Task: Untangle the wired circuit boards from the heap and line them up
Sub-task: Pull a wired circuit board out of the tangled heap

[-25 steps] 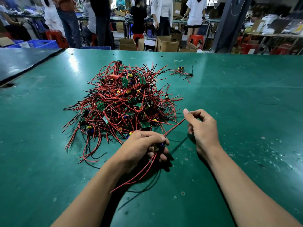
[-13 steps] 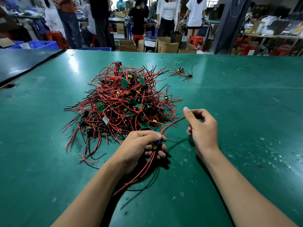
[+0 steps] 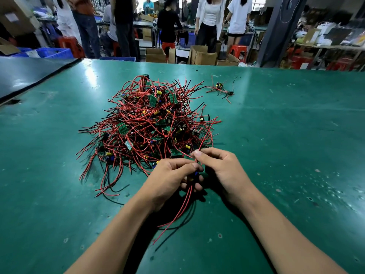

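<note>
I am gripping 1 board in my left hand, just beside the near edge of the heap, to anchor it. My right hand is pinching 1 red wire that runs into the heap, to draw it free. Separated boards are lying well apart, beyond the heap.

Green bench mat: glossy, scuffed, pale specks toward the right. On it, left of centre: large tangled heap of red and black wires with small green boards mixed in. Beyond the heap to the right, apart from it: small loose wired cluster, lying flat. Along the far-left edge: darker second surface.
</note>
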`<state>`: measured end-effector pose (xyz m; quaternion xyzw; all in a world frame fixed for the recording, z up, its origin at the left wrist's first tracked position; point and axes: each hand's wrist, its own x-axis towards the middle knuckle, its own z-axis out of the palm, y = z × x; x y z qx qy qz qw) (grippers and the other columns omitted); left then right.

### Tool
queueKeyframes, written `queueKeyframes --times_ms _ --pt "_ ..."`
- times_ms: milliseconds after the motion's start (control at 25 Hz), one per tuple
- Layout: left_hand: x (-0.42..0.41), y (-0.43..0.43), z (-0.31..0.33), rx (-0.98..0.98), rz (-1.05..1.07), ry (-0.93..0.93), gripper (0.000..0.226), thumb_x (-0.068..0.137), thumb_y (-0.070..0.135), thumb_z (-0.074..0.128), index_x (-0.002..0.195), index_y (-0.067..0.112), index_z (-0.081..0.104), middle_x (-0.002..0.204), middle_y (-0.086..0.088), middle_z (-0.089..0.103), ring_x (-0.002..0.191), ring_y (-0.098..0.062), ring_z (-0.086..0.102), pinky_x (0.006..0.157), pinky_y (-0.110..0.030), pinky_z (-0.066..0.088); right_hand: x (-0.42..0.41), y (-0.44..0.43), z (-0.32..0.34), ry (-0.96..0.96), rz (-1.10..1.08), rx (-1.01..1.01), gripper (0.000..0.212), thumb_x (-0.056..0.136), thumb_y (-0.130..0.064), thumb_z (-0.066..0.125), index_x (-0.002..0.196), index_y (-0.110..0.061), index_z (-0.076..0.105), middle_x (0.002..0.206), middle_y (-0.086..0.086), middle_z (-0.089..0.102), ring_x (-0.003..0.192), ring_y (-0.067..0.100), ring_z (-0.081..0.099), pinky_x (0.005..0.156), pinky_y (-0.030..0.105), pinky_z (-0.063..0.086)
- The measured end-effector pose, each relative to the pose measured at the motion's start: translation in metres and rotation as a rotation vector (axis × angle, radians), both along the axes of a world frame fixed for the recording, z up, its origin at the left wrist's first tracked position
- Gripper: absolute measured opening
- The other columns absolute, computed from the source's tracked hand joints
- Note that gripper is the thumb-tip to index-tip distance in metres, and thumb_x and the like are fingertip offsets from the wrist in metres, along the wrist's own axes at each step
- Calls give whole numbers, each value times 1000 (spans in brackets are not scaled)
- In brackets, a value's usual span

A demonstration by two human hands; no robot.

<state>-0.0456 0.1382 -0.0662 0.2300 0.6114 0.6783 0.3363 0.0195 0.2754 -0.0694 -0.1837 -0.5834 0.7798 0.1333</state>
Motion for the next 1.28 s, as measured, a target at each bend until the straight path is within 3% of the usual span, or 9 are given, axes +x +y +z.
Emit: queueKeyframes --times_ms 160,280,440,560,760,960,1080,1160,1280 --pt "1 1 0 -55 -69 76 18 96 8 57 89 2 73 73 -12 72 56 -17 68 49 -14 46 -7 8 -3 -13 -203 49 16 85 -22 77 91 -8 71 44 -6 33 33 6 25 36 13 26" --pt "2 1 0 -92 -103 122 16 94 9 60 90 3 74 72 -9 73 57 -17 69 51 -15 46 -12 18 -1 32 -295 -10 7 89 -14 71 84 -12 67 55 -4 41 36 3 20 33 16 17" --pt "2 2 1 -102 -100 128 16 94 9 60 88 5 75 71 -8 72 57 -17 68 52 -16 46 -12 28 6 68 -213 -324 21 92 -17 62 73 -8 61 53 -6 30 32 3 20 31 16 16" --pt "2 2 1 -112 -100 138 16 94 10 61 89 3 74 70 -8 72 56 -16 67 51 -15 45 -12 33 11 84 -110 -584 21 79 -18 64 62 -6 60 51 -5 31 30 4 22 30 16 18" --pt "3 2 1 -124 -90 162 16 93 9 61 90 0 74 71 -8 72 56 -15 67 51 -15 45 -11 33 16 94 -138 -623 13 77 -15 64 71 -3 62 57 -4 34 33 5 27 31 16 24" --pt "4 1 1 -137 -86 172 16 93 10 63 87 3 75 70 -7 72 56 -14 66 51 -16 45 -9 38 17 90 -173 -724 19 75 -13 63 59 -2 61 57 -4 30 32 6 23 29 18 23" --pt "4 1 3 -118 -57 115 17 93 9 62 84 5 76 72 -11 72 56 -17 67 49 -17 46 -10 34 13 71 -121 -606 20 78 -24 69 76 -5 63 60 -4 33 35 4 25 32 16 23" --pt "5 1 5 -56 -9 2 17 94 9 60 86 5 74 75 -14 73 56 -22 68 47 -18 48 -11 30 8 36 -108 -430 35 79 -42 70 89 -8 66 61 -4 39 39 4 27 34 16 24" --pt "8 2 8 7 11 -33 14 95 9 58 89 4 70 81 -19 74 66 -28 68 52 -20 51 -12 25 -2 -2 -144 -165 37 93 -47 60 91 -11 69 60 -5 45 42 6 30 38 19 25"
